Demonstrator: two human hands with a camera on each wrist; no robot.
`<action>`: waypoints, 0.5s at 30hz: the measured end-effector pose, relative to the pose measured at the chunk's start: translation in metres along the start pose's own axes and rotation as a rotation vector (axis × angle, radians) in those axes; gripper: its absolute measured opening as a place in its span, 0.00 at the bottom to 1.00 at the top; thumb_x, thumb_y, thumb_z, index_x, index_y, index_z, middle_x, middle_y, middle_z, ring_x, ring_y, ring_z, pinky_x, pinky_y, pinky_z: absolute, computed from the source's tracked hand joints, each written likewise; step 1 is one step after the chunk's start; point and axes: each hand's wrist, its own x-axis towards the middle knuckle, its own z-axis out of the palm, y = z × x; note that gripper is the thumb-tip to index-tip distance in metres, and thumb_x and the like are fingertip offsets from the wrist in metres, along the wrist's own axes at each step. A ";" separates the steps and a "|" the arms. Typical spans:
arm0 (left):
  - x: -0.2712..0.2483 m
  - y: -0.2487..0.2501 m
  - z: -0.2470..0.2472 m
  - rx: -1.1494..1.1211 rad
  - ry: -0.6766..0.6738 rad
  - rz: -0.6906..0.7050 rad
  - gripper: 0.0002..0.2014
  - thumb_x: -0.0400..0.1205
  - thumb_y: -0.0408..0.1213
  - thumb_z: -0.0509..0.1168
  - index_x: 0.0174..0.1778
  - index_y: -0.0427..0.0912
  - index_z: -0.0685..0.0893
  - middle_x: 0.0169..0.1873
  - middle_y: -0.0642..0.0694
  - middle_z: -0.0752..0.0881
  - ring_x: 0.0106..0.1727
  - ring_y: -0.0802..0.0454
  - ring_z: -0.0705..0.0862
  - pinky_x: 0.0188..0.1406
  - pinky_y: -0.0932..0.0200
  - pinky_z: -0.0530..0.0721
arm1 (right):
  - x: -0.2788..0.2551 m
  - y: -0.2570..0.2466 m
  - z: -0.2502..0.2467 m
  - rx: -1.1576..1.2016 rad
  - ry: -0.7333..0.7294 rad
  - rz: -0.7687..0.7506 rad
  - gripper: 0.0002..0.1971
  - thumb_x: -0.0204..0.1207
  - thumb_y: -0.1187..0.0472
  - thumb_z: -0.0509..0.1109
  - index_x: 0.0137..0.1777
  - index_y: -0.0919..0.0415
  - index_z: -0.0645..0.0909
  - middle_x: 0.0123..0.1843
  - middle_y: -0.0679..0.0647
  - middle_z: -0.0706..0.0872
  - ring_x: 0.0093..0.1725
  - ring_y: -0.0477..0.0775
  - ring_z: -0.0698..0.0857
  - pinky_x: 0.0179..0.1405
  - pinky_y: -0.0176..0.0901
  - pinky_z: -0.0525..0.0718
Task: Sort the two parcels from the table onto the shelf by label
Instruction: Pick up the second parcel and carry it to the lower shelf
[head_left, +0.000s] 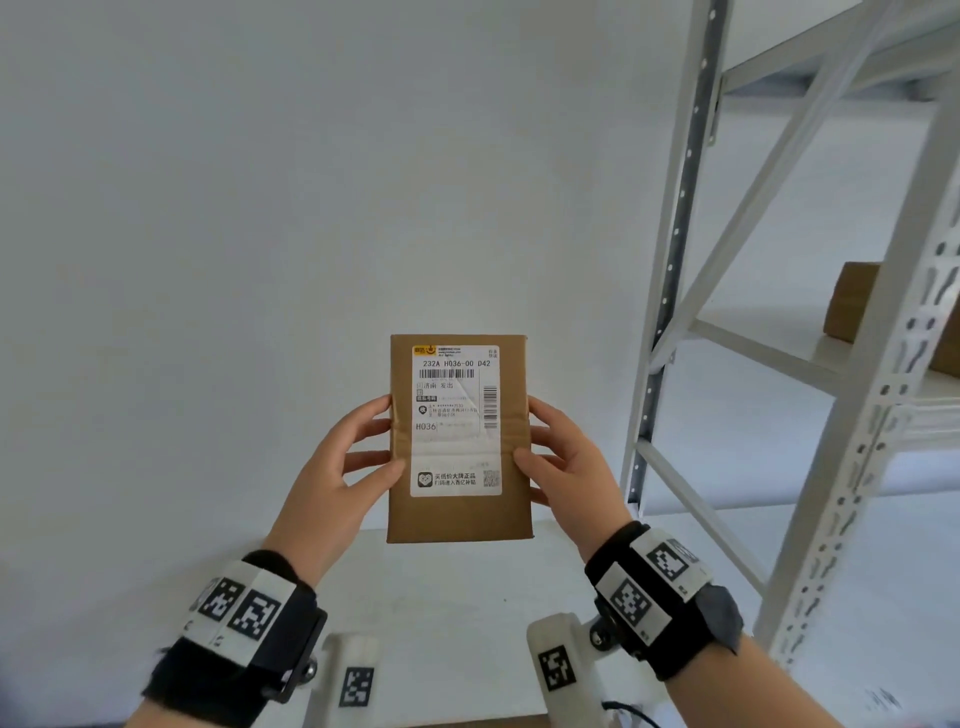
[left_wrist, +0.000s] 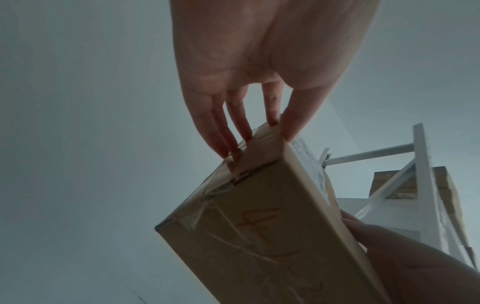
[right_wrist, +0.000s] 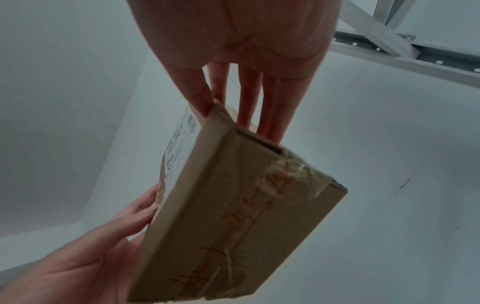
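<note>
1. Upright, flat brown cardboard parcel (head_left: 460, 441) with white printed label, raised above the white table (head_left: 467, 597).
2. Left hand (head_left: 332, 467) and right hand (head_left: 571, 462) grip its side edges.
3. White metal shelf (head_left: 810, 358), at right, bears another brown box (head_left: 852, 301).

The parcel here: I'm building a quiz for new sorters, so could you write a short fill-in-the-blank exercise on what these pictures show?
1. The parcel is held up by ____ hands, the left hand and the right hand.
2. The big code on the label, lower left, reads ____.
3. The handwriting on the parcel's back is ____ in colour.
4. The shelf stands on the person's ____ side.

Missing words: two; H036; red; right
</note>
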 end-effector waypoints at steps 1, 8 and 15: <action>-0.006 0.003 -0.002 -0.003 -0.004 0.009 0.25 0.78 0.36 0.66 0.68 0.63 0.71 0.61 0.61 0.81 0.57 0.57 0.83 0.60 0.48 0.82 | -0.008 -0.004 0.000 0.003 0.004 -0.006 0.25 0.78 0.71 0.61 0.68 0.42 0.74 0.57 0.49 0.87 0.42 0.41 0.89 0.35 0.32 0.85; -0.029 0.027 0.005 -0.031 -0.067 0.079 0.24 0.78 0.38 0.66 0.64 0.69 0.70 0.59 0.63 0.80 0.57 0.59 0.83 0.57 0.53 0.82 | -0.051 -0.028 -0.016 -0.017 0.073 -0.026 0.25 0.78 0.70 0.62 0.65 0.39 0.74 0.56 0.48 0.87 0.44 0.43 0.90 0.39 0.36 0.87; -0.042 0.056 0.043 -0.081 -0.138 0.162 0.24 0.78 0.38 0.66 0.61 0.70 0.68 0.56 0.68 0.78 0.55 0.61 0.82 0.45 0.67 0.80 | -0.086 -0.047 -0.062 -0.031 0.139 -0.052 0.25 0.78 0.74 0.61 0.66 0.43 0.75 0.53 0.46 0.88 0.42 0.44 0.90 0.40 0.38 0.89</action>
